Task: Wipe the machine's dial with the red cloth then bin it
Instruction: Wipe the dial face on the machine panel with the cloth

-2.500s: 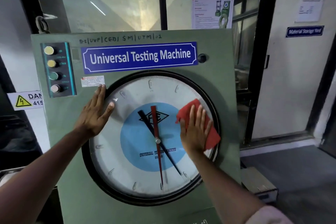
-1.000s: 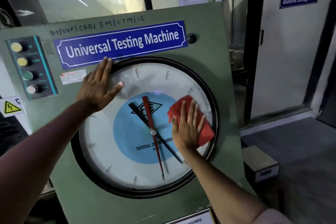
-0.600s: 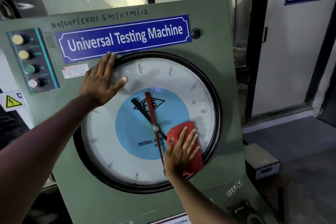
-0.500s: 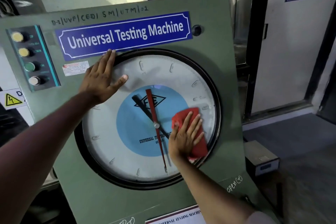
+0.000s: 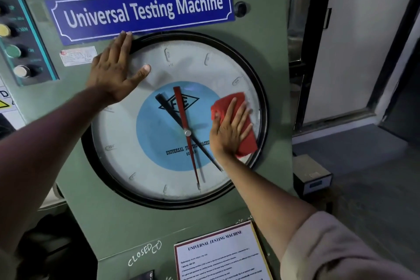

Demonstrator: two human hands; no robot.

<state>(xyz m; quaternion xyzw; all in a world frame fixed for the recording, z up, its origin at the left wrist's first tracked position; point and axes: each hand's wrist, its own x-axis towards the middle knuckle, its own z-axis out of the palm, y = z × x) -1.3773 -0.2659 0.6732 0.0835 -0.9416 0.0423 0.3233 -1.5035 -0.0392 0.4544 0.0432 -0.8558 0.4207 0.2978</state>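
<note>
The machine's round dial (image 5: pixel 141 157) has a black rim, a white face, a blue centre and red and black pointers. My right hand (image 5: pixel 229 129) lies flat on the red cloth (image 5: pixel 246 141), pressing it against the right side of the dial glass. My left hand (image 5: pixel 113 70) rests flat, fingers spread, on the dial's upper left rim, holding nothing. No bin is in view.
The green machine panel (image 5: pixel 261 57) carries a blue "Universal Testing Machine" nameplate (image 5: pixel 141 11), a button column (image 5: pixel 18 50) at left and a notice sheet (image 5: pixel 218 254) below. A small box (image 5: pixel 312 177) sits on the floor at right, near a doorway.
My right hand has slid the red cloth down the right side of the dial and back up to mid-height. The left hand stays on the upper left rim. The camera has moved closer.
</note>
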